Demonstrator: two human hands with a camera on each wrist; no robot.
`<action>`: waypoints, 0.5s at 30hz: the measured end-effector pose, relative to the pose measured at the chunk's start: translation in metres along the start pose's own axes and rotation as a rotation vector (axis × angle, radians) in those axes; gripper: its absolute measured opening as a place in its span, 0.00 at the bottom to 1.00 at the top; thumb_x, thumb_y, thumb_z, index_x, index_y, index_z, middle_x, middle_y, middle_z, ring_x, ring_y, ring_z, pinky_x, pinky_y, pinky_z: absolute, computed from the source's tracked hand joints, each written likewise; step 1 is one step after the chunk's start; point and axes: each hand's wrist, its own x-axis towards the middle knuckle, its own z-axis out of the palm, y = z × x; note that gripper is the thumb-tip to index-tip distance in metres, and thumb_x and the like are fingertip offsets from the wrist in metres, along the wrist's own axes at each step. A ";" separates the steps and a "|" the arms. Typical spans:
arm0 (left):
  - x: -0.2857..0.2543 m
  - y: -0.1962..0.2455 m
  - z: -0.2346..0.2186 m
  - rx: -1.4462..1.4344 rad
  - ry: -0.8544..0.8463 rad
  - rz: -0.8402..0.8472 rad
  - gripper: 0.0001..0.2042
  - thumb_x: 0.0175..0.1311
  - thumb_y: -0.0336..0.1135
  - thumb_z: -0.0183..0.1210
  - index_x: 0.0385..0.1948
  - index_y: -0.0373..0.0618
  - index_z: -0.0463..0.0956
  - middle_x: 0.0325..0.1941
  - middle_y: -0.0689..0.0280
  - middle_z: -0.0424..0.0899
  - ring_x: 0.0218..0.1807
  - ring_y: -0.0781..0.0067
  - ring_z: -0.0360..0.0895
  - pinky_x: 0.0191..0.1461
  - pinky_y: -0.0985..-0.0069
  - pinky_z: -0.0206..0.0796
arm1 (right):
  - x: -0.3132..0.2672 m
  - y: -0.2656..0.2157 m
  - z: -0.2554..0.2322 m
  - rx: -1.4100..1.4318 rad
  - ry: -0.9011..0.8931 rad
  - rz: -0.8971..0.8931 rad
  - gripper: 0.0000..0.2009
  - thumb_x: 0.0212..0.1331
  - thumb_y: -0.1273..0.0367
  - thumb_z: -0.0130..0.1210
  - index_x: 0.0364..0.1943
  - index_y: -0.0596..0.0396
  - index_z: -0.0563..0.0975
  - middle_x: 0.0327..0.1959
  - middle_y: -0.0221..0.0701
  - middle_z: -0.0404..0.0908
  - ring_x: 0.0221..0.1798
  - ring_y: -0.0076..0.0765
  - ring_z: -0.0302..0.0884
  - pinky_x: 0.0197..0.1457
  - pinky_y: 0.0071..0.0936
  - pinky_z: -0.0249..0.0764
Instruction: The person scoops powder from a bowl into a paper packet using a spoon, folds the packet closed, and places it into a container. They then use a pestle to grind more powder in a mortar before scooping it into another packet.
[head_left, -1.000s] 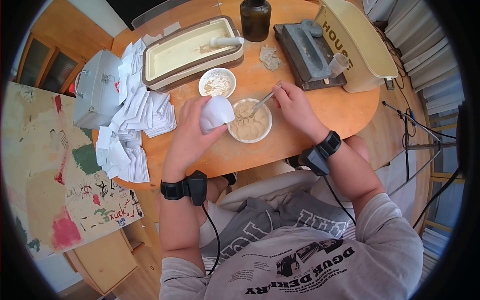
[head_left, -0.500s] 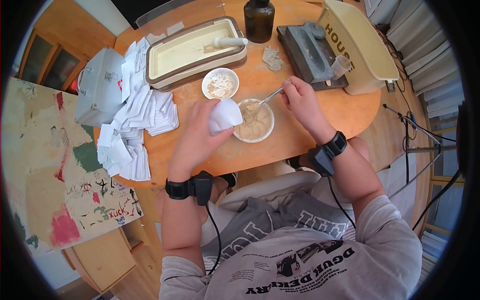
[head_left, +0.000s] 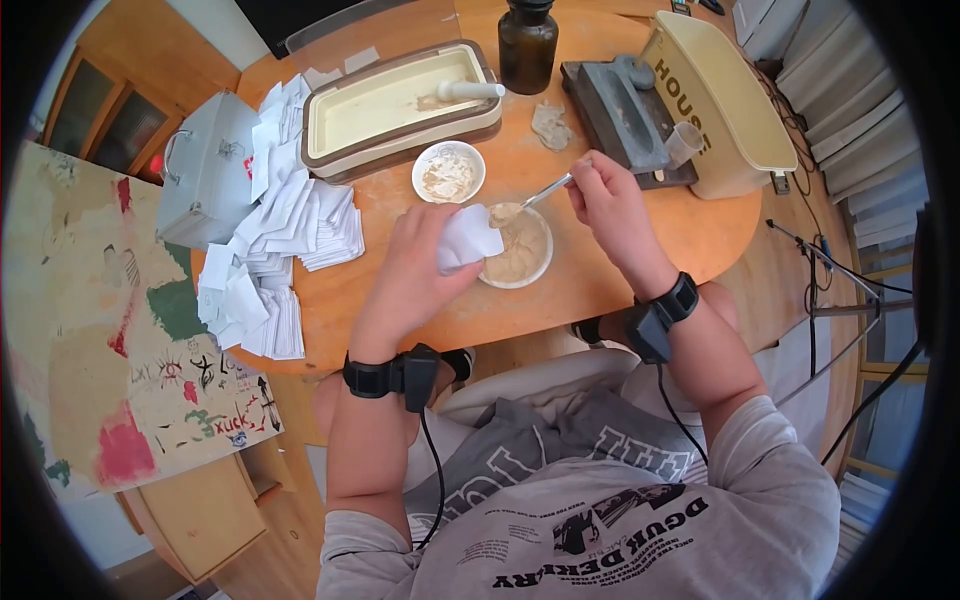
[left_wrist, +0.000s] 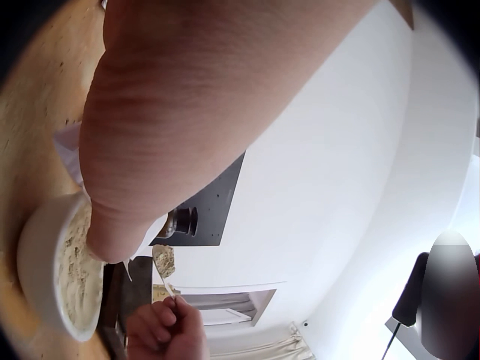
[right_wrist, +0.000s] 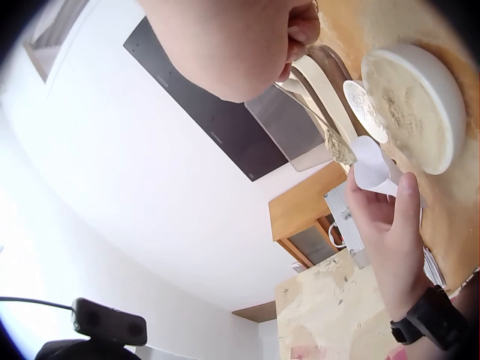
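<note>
My left hand (head_left: 412, 262) holds a small white paper packet (head_left: 468, 240), its mouth spread open, seen clearly in the right wrist view. With curled fingers my right hand (head_left: 608, 200) pinches the handle of a metal spoon (head_left: 549, 188). A heap of beige powder (right_wrist: 339, 148) sits on the spoon's bowl, right at the packet's mouth. Below them stands a white bowl (left_wrist: 37, 262) of the same beige powder, partly covered by the packet in the head view. Just beyond it is a smaller white bowl (head_left: 446, 200) with white and tan powder.
Piles of folded white packets (head_left: 325, 225) lie at the left, beside a silver case (head_left: 205, 170). At the back are a cream tray (head_left: 345, 122) with a white pestle-like rod (head_left: 470, 90), a dark jar (head_left: 527, 50), a grey stone trough (head_left: 622, 115) and a cream bin (head_left: 735, 110).
My right hand has lifted the spoon out of the powder in the larger bowl and brought its load up to the packet. The left hand still holds the packet, shifted slightly right in view.
</note>
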 end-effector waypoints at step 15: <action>0.000 0.003 0.006 -0.041 0.042 0.022 0.29 0.52 0.33 0.70 0.57 0.39 0.68 0.56 0.53 0.72 0.59 0.49 0.71 0.65 0.63 0.64 | -0.033 -0.017 0.014 -0.420 0.067 -0.617 0.04 0.67 0.73 0.53 0.35 0.59 0.75 0.27 0.45 0.75 0.29 0.54 0.75 0.33 0.41 0.71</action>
